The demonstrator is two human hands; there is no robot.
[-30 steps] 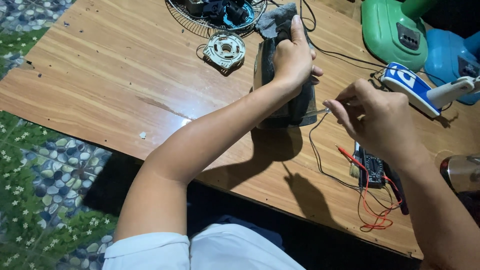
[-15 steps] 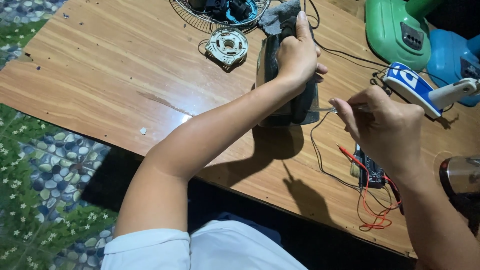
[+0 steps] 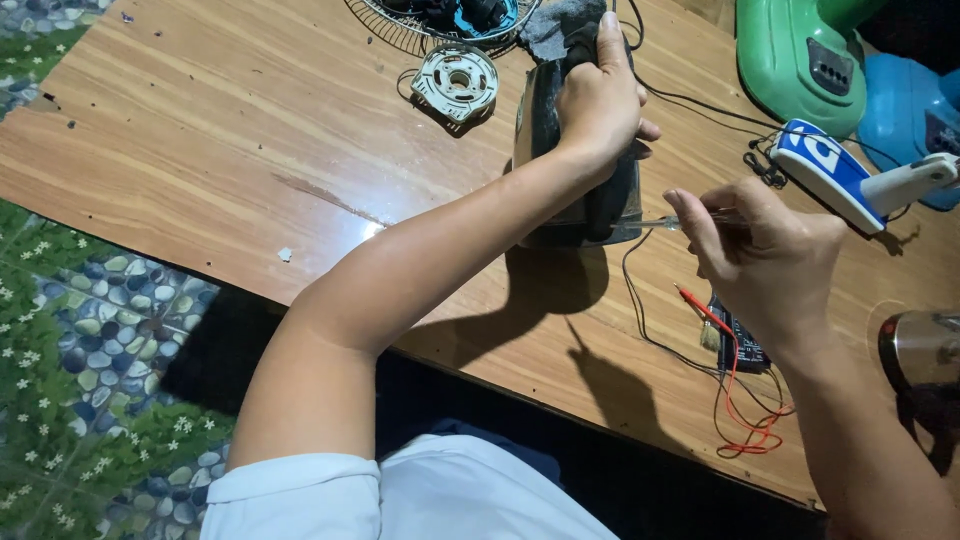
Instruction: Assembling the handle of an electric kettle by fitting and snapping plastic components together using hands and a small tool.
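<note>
Left hand (image 3: 598, 105) is wrapped over the top of a dark appliance housing (image 3: 580, 170) standing mid-table, fingers curled tight on it. Right hand (image 3: 765, 260), at 3 o'clock from it, pinches a thin screwdriver (image 3: 655, 223) with its tip at the housing's lower edge. Round white motor part (image 3: 458, 80) sits at 10 o'clock, green fan base (image 3: 800, 60) at 1, red and black wires (image 3: 735, 400) at 5 on the wooden table (image 3: 220, 150).

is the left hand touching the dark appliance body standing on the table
Touching: the head view shows the left hand wrapped over the dark appliance body, fingers pressed on it.
</note>
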